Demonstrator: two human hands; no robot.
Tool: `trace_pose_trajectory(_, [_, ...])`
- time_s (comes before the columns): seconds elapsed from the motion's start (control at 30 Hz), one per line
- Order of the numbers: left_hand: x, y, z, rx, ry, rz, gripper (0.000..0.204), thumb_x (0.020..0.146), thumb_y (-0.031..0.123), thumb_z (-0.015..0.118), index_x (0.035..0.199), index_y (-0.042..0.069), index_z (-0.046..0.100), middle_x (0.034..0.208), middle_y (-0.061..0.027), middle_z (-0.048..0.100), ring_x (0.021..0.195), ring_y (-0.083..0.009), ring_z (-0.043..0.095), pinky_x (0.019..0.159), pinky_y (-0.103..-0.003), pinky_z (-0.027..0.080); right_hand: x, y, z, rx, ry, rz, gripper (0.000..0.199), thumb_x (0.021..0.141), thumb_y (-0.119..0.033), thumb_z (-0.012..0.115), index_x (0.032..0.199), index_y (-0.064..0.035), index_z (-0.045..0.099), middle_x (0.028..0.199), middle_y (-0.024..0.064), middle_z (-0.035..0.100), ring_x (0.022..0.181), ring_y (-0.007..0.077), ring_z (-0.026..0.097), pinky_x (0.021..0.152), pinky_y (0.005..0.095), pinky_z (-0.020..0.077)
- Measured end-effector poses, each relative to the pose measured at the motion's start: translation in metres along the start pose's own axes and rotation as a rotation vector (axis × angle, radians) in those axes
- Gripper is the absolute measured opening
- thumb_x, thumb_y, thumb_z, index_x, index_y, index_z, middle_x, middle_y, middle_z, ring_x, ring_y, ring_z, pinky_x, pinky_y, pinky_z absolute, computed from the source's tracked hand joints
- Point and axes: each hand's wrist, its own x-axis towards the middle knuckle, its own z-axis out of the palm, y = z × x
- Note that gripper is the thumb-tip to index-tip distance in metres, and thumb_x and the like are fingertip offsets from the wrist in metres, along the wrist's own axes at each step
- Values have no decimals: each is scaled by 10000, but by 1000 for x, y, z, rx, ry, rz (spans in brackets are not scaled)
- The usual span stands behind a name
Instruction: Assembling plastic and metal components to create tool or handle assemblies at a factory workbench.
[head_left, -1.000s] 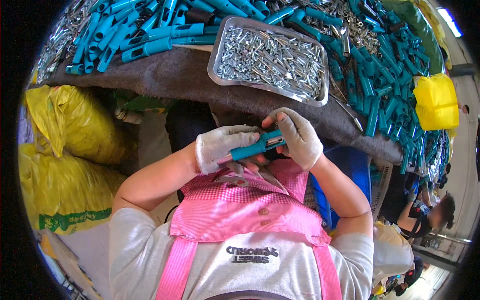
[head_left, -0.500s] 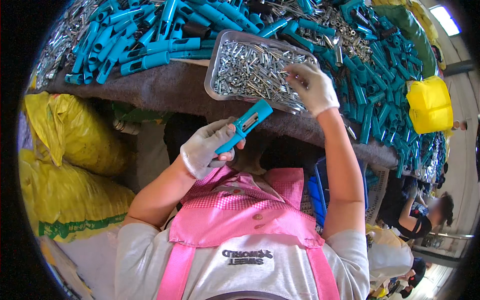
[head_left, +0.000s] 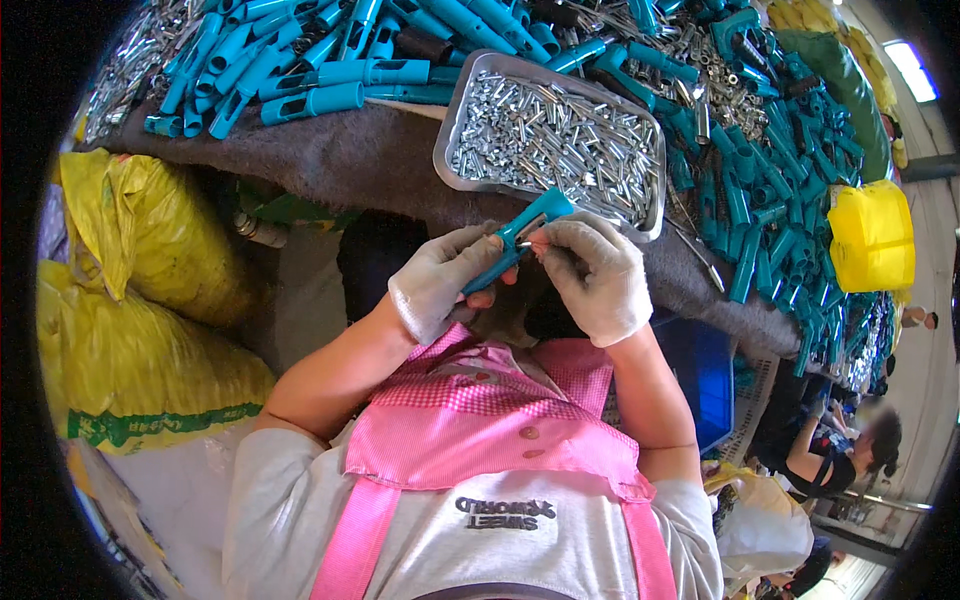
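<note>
I have the blue-green tube (head_left: 549,207) out in front of the pink apron (head_left: 490,430), at the near side of the metal tray (head_left: 448,168), its wider end angled away from the body and to the right. The grip of my left hand (head_left: 440,275) is wrapped around the narrower part. The grip of my right hand (head_left: 600,275) is pinched, thumb and finger together on what looks like a small metal pin (head_left: 526,244) beside the tube's long slot.

I judge the tube light and stiff; whether it is plastic or painted metal I can't tell. Its smooth, round side could turn under the pale gloves (head_left: 425,295), so I'd hold the narrow part with several fingers around it and leave the slot uncovered. A firm squeeze should do no harm, though the slotted stretch is probably the weakest. The pin is the trickier piece: hard, likely slick, and easy to drop. I'd take it near one end, using the fingertips, which look uncovered and should feel it better than cloth. Many loose pins (head_left: 560,125) fill the tray on the dark, cloth-covered surface (head_left: 300,160).
</note>
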Motion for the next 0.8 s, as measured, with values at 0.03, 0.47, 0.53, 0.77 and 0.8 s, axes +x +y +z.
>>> trace_pose_trajectory(0.03, [0,-2,1,11,12,5,271,930,293,497,1055,56,533,820,-30,577,544,-55,439,409,-173,297,-3,-1,3,-55,47,-11,115,738,-33,650,849,-18,624,815,114,602,720,277,601,639,342,480])
trace_pose_trajectory(0.47, [-5,-9,12,279,61,224,350,910,221,552,1201,31,518,817,15,575,607,-36,459,527,-179,381,-37,6,41,849,264,524,491,787,-107,686,1195,-64,416,875,53,574,696,144,563,548,240,441])
trace_pose_trajectory(0.53, [-4,-13,9,270,32,216,353,909,218,554,1204,26,516,819,17,571,605,-35,456,529,-180,381,-36,4,43,1150,253,639,563,802,-159,682,1272,-55,391,892,35,578,724,120,554,547,207,412])
trace_pose_trajectory(0.77, [-8,-16,6,386,29,242,420,895,191,567,1258,9,456,920,-59,589,680,-108,539,630,-221,444,-42,7,59,1475,260,659,366,822,-132,654,1155,-57,522,954,44,613,694,109,541,590,215,423])
trace_pose_trajectory(0.8, [-7,-25,2,690,42,526,474,891,163,554,1302,2,382,1006,-116,570,805,-187,565,733,-263,446,-38,4,56,1426,300,699,333,827,-124,645,1133,-53,532,936,37,613,690,102,538,592,213,427])
